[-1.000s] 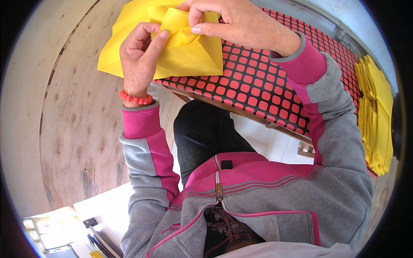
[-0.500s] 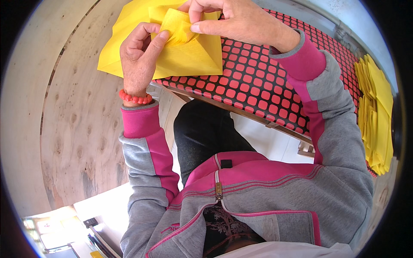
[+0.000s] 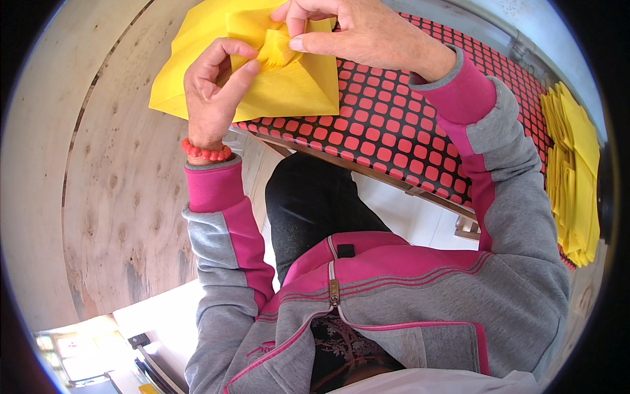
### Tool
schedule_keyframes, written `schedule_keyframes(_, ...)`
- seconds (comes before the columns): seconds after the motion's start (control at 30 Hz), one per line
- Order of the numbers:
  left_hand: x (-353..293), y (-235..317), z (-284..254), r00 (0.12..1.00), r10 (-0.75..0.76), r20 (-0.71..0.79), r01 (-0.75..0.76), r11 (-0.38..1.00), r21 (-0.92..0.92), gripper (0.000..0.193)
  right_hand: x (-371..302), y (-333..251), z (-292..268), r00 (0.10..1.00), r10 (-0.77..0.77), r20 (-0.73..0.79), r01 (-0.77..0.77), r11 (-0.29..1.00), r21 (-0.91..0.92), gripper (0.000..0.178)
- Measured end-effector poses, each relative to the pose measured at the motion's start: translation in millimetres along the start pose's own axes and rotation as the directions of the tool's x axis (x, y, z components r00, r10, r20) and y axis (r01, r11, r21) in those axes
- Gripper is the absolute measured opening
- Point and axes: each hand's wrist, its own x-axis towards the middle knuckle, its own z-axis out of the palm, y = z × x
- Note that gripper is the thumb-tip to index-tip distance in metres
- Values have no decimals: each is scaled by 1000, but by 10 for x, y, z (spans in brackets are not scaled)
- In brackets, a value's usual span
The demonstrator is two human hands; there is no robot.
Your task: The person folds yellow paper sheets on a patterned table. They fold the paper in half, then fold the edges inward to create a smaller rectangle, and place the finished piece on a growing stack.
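While cloth (image 3: 289,85) lies on checked table (image 3: 394,125) near its left edge, left hand (image 3: 213,98) pinches cloth's fold, right hand (image 3: 348,36) pinches raised crease; yellow stack (image 3: 574,164) well apart, right.

The cloth (image 3: 289,85) under my fingers is bright plain yellow, one even colour with no print. It lies on a mat (image 3: 407,125) of red rounded squares set in a black grid. Off to my right a stack of cloths (image 3: 574,171) is the same yellow. My jacket (image 3: 420,295) is grey with deep pink panels, cuffs and thin pink stripes, and the top (image 3: 348,354) beneath it is dark with a pale flower pattern. The bead bracelet (image 3: 205,153) on my left wrist is red-orange. My trousers (image 3: 315,203) are black. The wooden board (image 3: 125,184) beside me is pale tan with darker knots.
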Motion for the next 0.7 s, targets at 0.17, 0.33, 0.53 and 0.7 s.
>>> schedule_keyframes(0.17,2,10,28,1000,-6,-10,6,1000,-12,11,-6,1,6,1000,3,-13,-3,1000,6,14)
schedule_keyframes(0.33,0,-43,47,999,9,-40,-8,1000,20,10,-8,-23,13,999,35,-2,-34,996,88,14)
schedule_keyframes(0.53,21,-90,36,998,27,-60,-23,997,69,9,-3,-35,11,1000,5,-17,-6,1000,-24,13)
schedule_keyframes(0.7,25,-136,48,992,33,-124,-30,999,27,10,12,-100,-12,991,46,-124,-46,999,-2,17)
